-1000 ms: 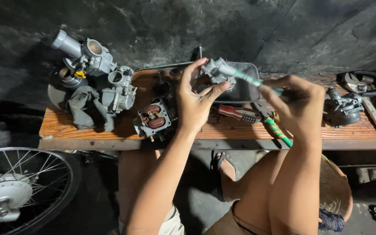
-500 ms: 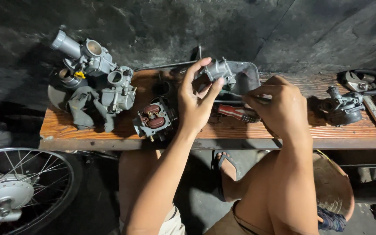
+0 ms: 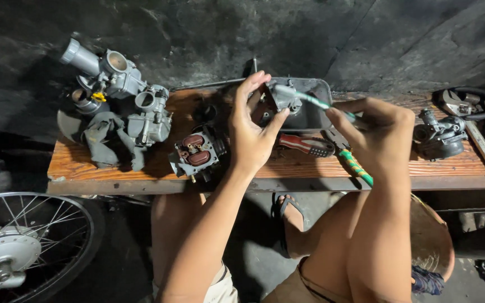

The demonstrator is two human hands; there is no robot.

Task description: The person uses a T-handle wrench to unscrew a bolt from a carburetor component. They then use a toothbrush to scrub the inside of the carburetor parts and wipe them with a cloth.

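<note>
Two hands meet above the wooden bench (image 3: 108,163). The left hand (image 3: 252,134) curls around a small metal engine part (image 3: 282,99), fingers closed on it. Just beside it, the right hand (image 3: 378,130) pinches a thin green tool (image 3: 316,101) touching that part

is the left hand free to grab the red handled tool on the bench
Probably not as things stand: the left hand is full, gripping a small metal part. The red-handled tool lies uncovered on the bench just beside it.
</note>
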